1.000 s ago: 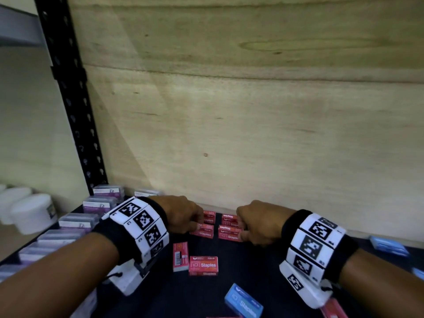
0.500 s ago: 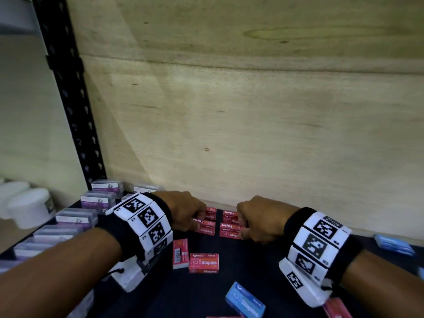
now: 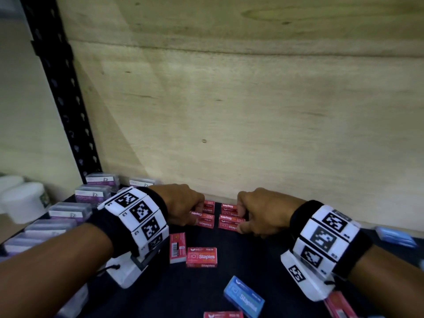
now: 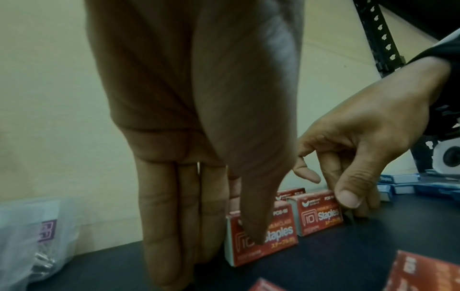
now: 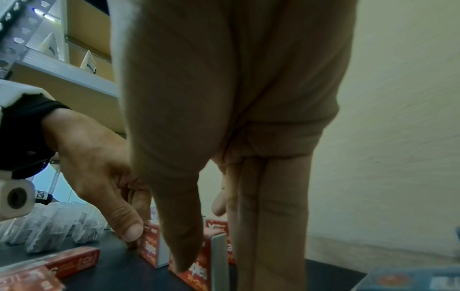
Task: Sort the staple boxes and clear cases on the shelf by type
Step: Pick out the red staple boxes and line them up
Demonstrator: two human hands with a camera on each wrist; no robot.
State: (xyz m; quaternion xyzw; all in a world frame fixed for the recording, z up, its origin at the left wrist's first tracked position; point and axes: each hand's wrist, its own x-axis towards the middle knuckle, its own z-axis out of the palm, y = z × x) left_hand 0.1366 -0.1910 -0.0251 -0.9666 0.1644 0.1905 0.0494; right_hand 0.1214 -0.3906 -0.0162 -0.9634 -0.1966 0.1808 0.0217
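Note:
Red staple boxes sit in a tight group by the back wall, a left stack [image 3: 206, 222] and a right stack [image 3: 228, 224]. My left hand [image 3: 192, 214] pinches the left stack [image 4: 281, 236], thumb on its front face and fingers down at its left end. My right hand [image 3: 243, 219] pinches the right stack [image 5: 199, 275], thumb in front and fingers along its right side and behind. Two loose red boxes [image 3: 201, 257] lie nearer to me. Clear cases [image 3: 68, 210] stand in rows on the left. A blue staple box [image 3: 243, 297] lies in front.
More blue boxes [image 3: 395, 237] lie at the right edge of the dark shelf. White tubs [image 3: 23, 200] stand beyond the black perforated upright [image 3: 64, 99]. A plywood back wall [image 3: 252, 134] closes the shelf just behind the red group. More red boxes poke in at the bottom edge.
Both hands have stayed on the red group and eased slightly toward the back wall. The head view has tilted a little.

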